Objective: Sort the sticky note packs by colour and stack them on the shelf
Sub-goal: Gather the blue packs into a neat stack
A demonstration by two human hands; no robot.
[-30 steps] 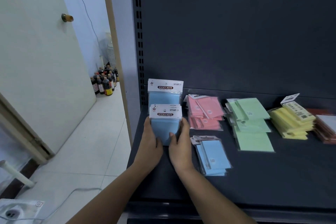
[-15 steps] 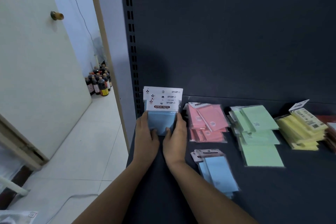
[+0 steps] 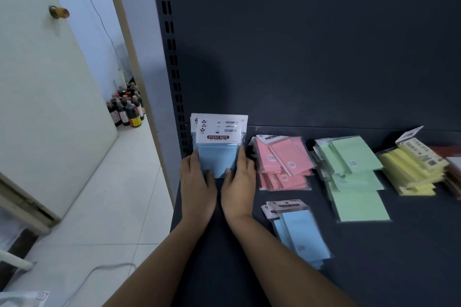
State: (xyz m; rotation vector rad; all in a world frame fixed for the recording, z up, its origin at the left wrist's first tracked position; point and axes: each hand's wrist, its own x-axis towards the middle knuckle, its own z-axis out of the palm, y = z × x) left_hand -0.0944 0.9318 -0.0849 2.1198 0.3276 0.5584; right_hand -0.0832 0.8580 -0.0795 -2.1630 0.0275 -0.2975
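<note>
Nearest, just right of the right forearm, a small heap of loose blue packs [image 3: 298,234] lies flat on the dark shelf [image 3: 411,257]. Ahead of it, the left hand [image 3: 195,182] and right hand [image 3: 238,182] rest side by side on the shelf, fingers extended and pressed against the two side edges of a standing stack of blue packs [image 3: 217,157], squeezing it between them; white header cards reading "STICKY NOTE" rise above the fingertips, at the shelf's back corner. Right of the right hand, close by, lies the pink pile [image 3: 284,162]; further right the green pile [image 3: 354,177], then the yellow pile [image 3: 411,169]. Far off to the left of the left hand, dark bottles [image 3: 127,109] stand on the tiled floor.
</note>
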